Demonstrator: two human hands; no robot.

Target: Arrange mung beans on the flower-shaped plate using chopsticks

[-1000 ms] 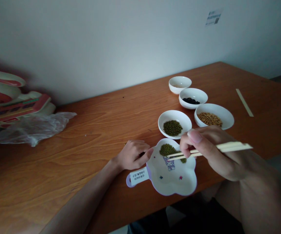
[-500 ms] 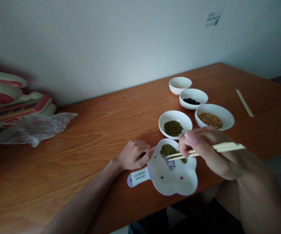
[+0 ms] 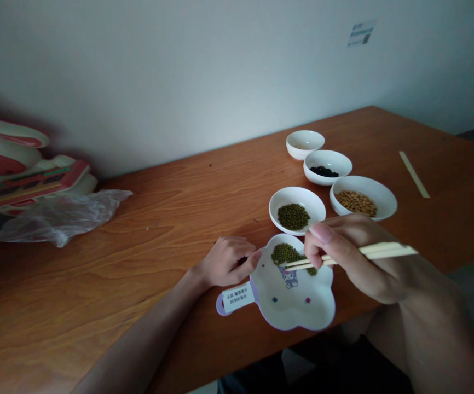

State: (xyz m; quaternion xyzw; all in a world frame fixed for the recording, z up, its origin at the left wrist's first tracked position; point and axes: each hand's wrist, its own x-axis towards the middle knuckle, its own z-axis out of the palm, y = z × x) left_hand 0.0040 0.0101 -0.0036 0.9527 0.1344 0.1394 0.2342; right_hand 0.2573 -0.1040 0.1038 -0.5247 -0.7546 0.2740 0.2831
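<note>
The right hand [image 3: 356, 257] comes in from the lower right, its forearm angled up and inward, the wrist bent so that the back of the hand faces mostly upward. It holds a pair of chopsticks [image 3: 388, 250], thumb pressed along them and the fingers folded beneath. Their rear ends stick out past the hand to the right; the front tips point left, close together, at the lower edge of the green beans [image 3: 284, 253] in the lobed dish [image 3: 292, 312]. Whether a bean sits between the tips is too small to tell.

The left hand [image 3: 229, 261] lies on the worktop [image 3: 171, 219], its forearm slanting up from the bottom edge. Its fingers are loosely curled under and its thumb reaches to the dish's left rim, just above the labelled handle [image 3: 238, 297]. Whether it grips that rim cannot be told.

The dish is near the worktop's front edge, the beans gathered in its far lobes. Just beyond stands a white bowl of green beans [image 3: 316, 207]; farther right and back are a bowl of tan beans [image 3: 382, 198], a bowl of black beans [image 3: 341, 162] and a small white bowl [image 3: 305, 137]. A pale flat stick [image 3: 415, 175] lies to their right.
</note>
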